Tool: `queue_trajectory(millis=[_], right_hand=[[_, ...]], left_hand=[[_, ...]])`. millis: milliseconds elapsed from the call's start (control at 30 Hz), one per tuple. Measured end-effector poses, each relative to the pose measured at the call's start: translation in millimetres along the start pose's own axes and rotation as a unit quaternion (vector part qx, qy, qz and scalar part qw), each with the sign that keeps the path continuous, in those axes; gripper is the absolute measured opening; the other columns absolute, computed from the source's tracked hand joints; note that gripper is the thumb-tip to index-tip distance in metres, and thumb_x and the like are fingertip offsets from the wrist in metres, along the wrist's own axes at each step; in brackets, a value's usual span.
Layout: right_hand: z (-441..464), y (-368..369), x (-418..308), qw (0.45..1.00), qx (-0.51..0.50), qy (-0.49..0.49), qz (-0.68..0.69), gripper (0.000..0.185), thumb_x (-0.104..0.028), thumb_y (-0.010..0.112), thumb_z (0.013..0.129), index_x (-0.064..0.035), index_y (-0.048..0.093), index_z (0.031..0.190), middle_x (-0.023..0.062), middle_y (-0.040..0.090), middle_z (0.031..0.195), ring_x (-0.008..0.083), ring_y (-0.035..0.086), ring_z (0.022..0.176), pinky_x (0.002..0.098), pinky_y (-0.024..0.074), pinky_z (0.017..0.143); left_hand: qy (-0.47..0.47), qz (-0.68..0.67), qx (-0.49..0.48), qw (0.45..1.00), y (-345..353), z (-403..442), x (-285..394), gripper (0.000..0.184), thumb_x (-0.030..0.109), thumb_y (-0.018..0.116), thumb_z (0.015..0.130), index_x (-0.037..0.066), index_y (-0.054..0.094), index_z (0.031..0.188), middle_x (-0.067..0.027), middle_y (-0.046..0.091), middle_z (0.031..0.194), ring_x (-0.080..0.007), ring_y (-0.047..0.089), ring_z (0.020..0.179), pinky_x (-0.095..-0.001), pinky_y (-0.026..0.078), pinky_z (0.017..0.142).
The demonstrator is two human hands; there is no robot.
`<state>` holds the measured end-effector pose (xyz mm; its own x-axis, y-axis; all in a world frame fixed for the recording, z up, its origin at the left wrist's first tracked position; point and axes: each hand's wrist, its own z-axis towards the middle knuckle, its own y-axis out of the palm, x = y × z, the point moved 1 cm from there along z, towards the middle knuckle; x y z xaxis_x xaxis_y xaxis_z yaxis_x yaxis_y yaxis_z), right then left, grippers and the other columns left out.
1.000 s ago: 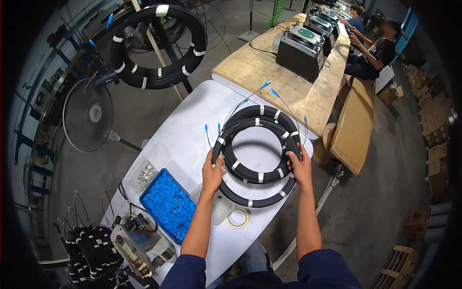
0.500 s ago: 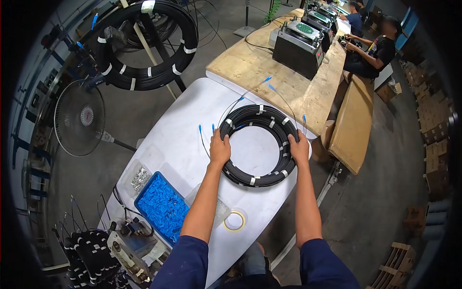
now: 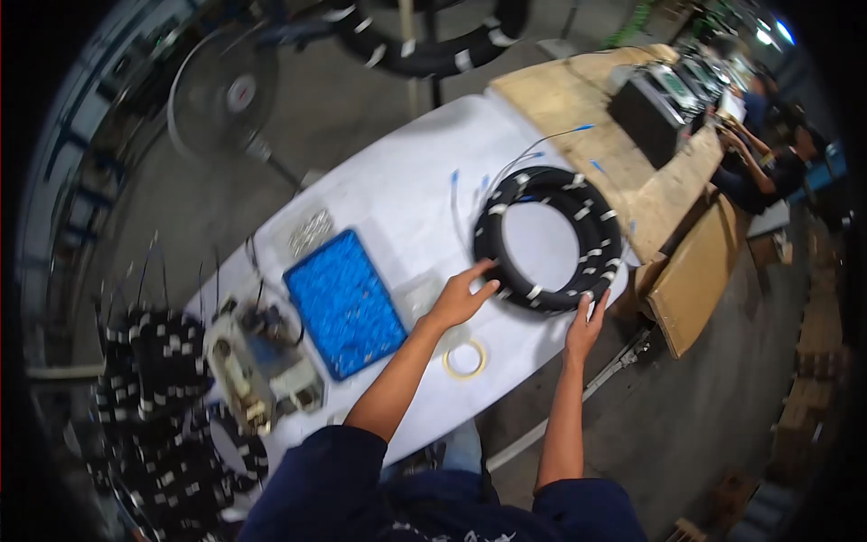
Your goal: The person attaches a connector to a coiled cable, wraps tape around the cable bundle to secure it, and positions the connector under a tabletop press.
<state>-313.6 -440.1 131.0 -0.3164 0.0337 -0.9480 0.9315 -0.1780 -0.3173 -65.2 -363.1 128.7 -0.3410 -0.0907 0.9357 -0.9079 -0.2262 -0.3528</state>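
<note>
A black cable coil (image 3: 499,237), bound with white tape bands, lies on the white table. Thin leads with blue connectors (image 3: 585,127) stick out from its far side. My left hand (image 3: 462,296) is at the coil's lower left edge, fingers spread and fingertips at the cable or just off it. At the lower right edge, my right hand (image 3: 585,330) has its fingers stretched out against the rim, not wrapped round it. Left of the coil are a blue tray (image 3: 339,372) full of small blue parts and a clear container (image 3: 423,303). A tape roll (image 3: 464,359) lies nearer me.
A small bench machine (image 3: 257,370) stands at the table's left, beside stacked black coils (image 3: 149,361). Beyond are a fan (image 3: 226,90) and a hanging coil (image 3: 433,59). A wooden bench (image 3: 569,86) carries black machines (image 3: 646,113); a person (image 3: 768,172) sits there.
My hands have loosened from the coil's sides and drawn back to its near edge. The view has swung left, and the coil rests on the table.
</note>
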Motion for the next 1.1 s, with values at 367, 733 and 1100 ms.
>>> queue_trajectory(millis=[367, 733, 1100], right_hand=[[-216, 69, 34, 0.934, -0.357, 0.024, 0.008, 0.032, -0.002, 0.051, 0.097, 0.0042, 0.057, 0.128, 0.0144, 0.061, 0.126, 0.022, 0.059, 0.116, 0.0319, 0.0462, 0.098], [-412, 167, 49, 0.722, -0.626, -0.122, -0.268, 0.033, -0.019, 0.072, 0.082, -0.006, 0.065, 0.111, 0.0157, 0.071, 0.099, 0.0283, 0.07, 0.091, 0.0385, 0.0562, 0.075], [-456, 165, 48, 0.746, -0.576, -0.162, -0.293, 0.022, -0.01, 0.071, 0.077, -0.0064, 0.063, 0.097, 0.0148, 0.067, 0.084, 0.0319, 0.068, 0.078, 0.0429, 0.0542, 0.072]], left_hand=[[-0.256, -0.14, 0.213, 0.932, -60, -368, -99, 0.021, 0.015, 0.061, 0.096, 0.0, 0.066, 0.109, -0.0106, 0.071, 0.098, -0.0175, 0.069, 0.089, -0.0301, 0.054, 0.081], [-0.338, -0.088, 0.403, 0.846, -110, -570, -167, 0.02, 0.012, 0.064, 0.092, 0.001, 0.067, 0.108, -0.0077, 0.072, 0.094, -0.014, 0.067, 0.079, -0.0286, 0.053, 0.071], [-0.302, 0.127, 0.245, 0.913, -111, -527, -153, 0.045, 0.019, 0.078, 0.074, 0.016, 0.066, 0.117, -0.0074, 0.059, 0.114, -0.0312, 0.058, 0.106, -0.0426, 0.049, 0.091]])
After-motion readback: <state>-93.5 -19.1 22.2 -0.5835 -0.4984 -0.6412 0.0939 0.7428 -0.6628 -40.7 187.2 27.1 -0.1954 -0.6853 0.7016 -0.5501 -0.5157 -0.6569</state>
